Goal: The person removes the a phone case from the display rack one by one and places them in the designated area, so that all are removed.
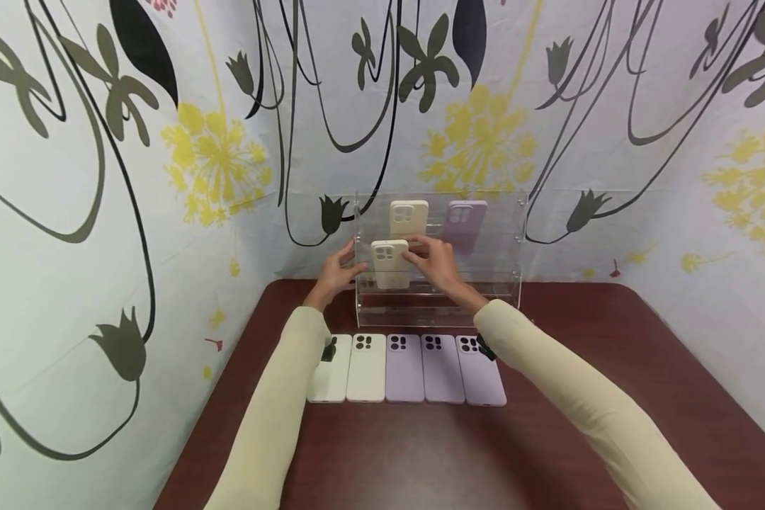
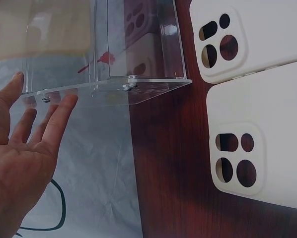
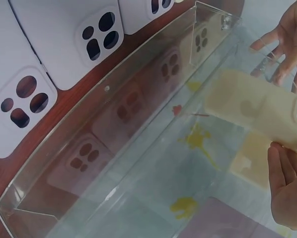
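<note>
A clear acrylic stand (image 1: 505, 285) with stepped shelves sits at the back of the table. My right hand (image 1: 435, 261) pinches a cream phone case (image 1: 390, 265) by its right edge and holds it upright at a lower shelf. The right wrist view shows that case (image 3: 250, 110) above the stand's front trough (image 3: 104, 144). My left hand (image 1: 338, 273) is open, its straight fingers (image 2: 56, 121) against the stand's left side wall (image 2: 109, 87). Higher up stand another cream case (image 1: 409, 217) and a purple case (image 1: 465, 221).
A row of cases lies flat in front of the stand on the dark red table (image 1: 421, 453): two white ones (image 1: 365, 368) on the left, three purple ones (image 1: 442, 368) on the right. Flower-patterned cloth walls (image 1: 166, 177) close in behind and at both sides.
</note>
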Tool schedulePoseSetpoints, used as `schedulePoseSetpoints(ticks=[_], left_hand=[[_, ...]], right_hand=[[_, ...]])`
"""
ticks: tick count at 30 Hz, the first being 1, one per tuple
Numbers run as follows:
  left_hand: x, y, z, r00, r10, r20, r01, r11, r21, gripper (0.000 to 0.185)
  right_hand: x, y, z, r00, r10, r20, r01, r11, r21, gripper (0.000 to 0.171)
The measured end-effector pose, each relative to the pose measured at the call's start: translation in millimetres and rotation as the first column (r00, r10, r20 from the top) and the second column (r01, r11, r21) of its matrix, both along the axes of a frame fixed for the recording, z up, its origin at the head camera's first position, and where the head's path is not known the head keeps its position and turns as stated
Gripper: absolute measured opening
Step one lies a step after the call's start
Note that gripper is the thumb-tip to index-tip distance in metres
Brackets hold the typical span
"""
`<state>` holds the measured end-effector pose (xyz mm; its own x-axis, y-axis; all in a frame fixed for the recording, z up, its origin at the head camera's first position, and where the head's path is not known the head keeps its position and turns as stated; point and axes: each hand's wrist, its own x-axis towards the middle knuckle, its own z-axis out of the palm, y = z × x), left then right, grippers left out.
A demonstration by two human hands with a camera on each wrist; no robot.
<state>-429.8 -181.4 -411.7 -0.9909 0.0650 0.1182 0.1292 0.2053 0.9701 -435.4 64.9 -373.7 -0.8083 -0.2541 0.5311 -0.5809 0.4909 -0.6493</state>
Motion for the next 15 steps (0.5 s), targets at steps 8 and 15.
schedulePoseSetpoints(ticks=[8,15], left_hand=[[-3.9,1.2,-2.2,1.0,-0.022,0.007,0.022,1.0,0.014,0.078],[-3.0,-0.5,-2.8,1.0,-0.015,0.019,0.015,1.0,0.011,0.077]], right_hand=[[5.5,9.5,12.0,0.998,0.031,-0.055,-0.031,0.999,-0.011,0.029],[13.8,18.9,23.2,0.993,0.06,-0.106,-0.064,0.997,-0.034,0.028]])
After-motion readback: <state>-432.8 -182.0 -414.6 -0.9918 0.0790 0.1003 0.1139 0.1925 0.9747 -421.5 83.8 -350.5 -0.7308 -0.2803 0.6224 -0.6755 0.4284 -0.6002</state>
